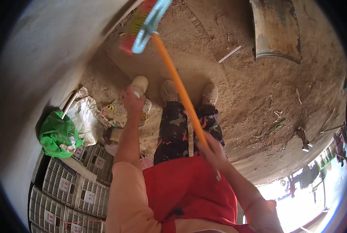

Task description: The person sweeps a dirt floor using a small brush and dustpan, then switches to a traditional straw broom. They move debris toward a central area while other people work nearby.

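My right hand (213,150) is wrapped round the orange handle (181,87) of a broom, near its lower end at my red apron. The broom head (147,29), light blue with red and yellow bristles, is raised at the far left and blurred. My left hand (133,102) is closed on a pale cream, cylindrical container (140,84), tilted, left of my shoes. Close by that hand stands a container with a coloured label (146,110), partly hidden by my arm.
Slatted plastic crates (64,188) stand at the near left, with a green bag (60,134) and a white sack (86,116) by the wall. A curved, worn panel (277,31) lies far right. A thin stick (229,54) and straw litter the dirt floor (247,89).
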A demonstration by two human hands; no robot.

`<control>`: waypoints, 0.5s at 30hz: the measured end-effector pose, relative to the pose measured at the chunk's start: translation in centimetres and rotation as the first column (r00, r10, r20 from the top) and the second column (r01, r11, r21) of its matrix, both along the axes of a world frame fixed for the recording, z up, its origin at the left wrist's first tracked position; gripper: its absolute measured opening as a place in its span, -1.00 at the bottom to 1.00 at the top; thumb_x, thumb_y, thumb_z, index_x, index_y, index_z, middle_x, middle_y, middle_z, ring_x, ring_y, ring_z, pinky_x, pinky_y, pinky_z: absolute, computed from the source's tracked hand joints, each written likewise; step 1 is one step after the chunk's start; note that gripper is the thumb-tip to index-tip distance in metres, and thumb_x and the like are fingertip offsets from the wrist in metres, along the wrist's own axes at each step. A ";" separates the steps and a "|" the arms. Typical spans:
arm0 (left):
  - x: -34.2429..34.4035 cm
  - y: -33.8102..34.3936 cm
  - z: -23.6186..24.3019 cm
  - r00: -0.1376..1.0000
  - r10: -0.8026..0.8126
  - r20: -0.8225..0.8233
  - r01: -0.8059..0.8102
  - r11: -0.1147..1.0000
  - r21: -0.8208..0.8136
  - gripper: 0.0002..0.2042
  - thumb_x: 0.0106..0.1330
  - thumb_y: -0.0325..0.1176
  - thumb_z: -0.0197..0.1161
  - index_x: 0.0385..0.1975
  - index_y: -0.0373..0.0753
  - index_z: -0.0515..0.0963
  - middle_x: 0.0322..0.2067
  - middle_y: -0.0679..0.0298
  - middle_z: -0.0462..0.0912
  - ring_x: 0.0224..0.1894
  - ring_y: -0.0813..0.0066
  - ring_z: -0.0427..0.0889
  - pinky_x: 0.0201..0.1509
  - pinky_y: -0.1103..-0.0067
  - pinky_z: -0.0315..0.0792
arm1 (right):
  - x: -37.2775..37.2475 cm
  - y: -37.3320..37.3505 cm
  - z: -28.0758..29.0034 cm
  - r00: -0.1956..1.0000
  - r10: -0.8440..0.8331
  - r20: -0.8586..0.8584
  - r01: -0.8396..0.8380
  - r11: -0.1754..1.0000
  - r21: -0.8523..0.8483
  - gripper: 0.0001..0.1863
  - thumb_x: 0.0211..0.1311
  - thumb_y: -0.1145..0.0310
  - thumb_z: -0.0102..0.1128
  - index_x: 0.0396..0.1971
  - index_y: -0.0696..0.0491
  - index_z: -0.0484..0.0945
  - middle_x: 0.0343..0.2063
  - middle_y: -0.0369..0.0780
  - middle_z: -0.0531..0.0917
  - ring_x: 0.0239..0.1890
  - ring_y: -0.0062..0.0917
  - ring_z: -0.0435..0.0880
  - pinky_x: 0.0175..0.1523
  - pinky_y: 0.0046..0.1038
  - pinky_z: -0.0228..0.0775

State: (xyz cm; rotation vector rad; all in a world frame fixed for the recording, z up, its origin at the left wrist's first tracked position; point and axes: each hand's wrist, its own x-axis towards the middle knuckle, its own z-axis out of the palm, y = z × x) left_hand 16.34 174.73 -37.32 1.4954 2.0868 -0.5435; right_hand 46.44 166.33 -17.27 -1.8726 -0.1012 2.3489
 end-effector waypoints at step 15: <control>0.7 2.0 3.3 0.891 -0.452 -0.038 0.439 0.838 0.323 -0.44 -0.01 -0.21 0.30 0.06 -0.09 0.33 0.07 -0.03 0.27 0.03 -0.09 0.32 -0.06 0.21 0.37 | 15.7 -23.9 0.0 0.621 0.365 0.694 -0.347 0.922 -0.174 -0.56 0.16 0.18 0.03 0.09 -0.23 0.34 -0.37 0.01 0.59 -0.29 -0.04 0.56 -0.23 -0.09 0.36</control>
